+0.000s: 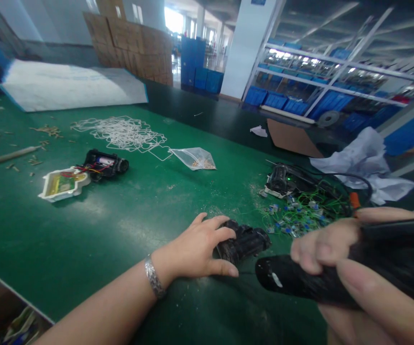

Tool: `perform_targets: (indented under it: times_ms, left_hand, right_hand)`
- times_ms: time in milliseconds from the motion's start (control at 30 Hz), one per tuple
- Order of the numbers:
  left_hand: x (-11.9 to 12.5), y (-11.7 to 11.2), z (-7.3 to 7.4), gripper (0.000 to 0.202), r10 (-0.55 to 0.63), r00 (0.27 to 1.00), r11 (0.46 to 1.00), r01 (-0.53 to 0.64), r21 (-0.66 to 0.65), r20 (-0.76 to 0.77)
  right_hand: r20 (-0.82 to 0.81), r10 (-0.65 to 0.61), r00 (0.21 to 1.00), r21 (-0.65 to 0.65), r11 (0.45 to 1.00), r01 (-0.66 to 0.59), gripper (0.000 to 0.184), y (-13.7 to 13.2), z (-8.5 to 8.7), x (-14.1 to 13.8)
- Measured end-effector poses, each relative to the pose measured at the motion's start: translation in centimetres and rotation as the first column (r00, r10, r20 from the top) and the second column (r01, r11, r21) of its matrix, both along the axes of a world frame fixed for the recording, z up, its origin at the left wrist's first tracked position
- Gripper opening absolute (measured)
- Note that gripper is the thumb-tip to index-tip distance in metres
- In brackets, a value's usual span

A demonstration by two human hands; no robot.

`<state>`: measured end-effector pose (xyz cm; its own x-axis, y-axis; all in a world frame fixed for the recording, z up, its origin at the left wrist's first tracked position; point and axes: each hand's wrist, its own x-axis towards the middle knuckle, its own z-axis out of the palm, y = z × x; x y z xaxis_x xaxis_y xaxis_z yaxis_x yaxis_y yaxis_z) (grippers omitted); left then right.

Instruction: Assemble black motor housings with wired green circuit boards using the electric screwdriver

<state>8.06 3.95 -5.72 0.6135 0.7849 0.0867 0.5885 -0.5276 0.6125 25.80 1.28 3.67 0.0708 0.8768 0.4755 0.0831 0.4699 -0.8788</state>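
L hand (196, 247) palm-down, fingers (224, 234) splayed on blk housing (246, 243), grip unclear; R hand (331, 244) clutching blk tool (296, 279).

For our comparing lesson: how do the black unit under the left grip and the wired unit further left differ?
The black unit lies partly covered by the left grip; no hand touches the wired unit. The wired unit is open, with wires running to a white housing; the black unit shows no exposed wiring in its visible part. Both have dark bodies and lie on the green table.
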Motion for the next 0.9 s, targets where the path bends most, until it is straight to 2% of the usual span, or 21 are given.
perform_targets:
  times_ms: [67,167,300,667,900]
  left_hand:
    - [-0.1,0.0,0.0,0.052,-0.002,1.000,1.000,0.002,-0.005,0.013]
    - [-0.1,0.0,0.1,0.047,0.009,1.000,1.000,-0.009,0.010,0.023]
    - [0.0,0.0,0.2,0.046,0.006,1.000,1.000,-0.007,0.030,0.028]
    - [0.2,-0.2,0.4,0.045,0.024,1.000,0.999,-0.024,0.036,0.005]
    - [0.1,-0.2,0.1,0.047,0.040,0.999,0.998,-0.041,0.050,0.020]
  right_hand:
    - [-0.031,-0.009,0.999,-0.056,0.998,0.007,0.033,-0.5,-0.1,-1.1]
    - [-0.045,0.017,0.999,-0.056,0.998,-0.020,0.034,-0.6,-0.2,-1.9]
    - [-0.010,0.058,0.998,-0.062,0.996,-0.059,0.036,-0.3,-0.5,-1.7]
    - [0.034,0.133,0.991,-0.037,0.991,-0.132,0.025,0.0,-0.7,-1.7]
    - [0.066,0.063,0.996,-0.007,0.998,-0.063,0.019,-0.6,-0.4,-2.0]
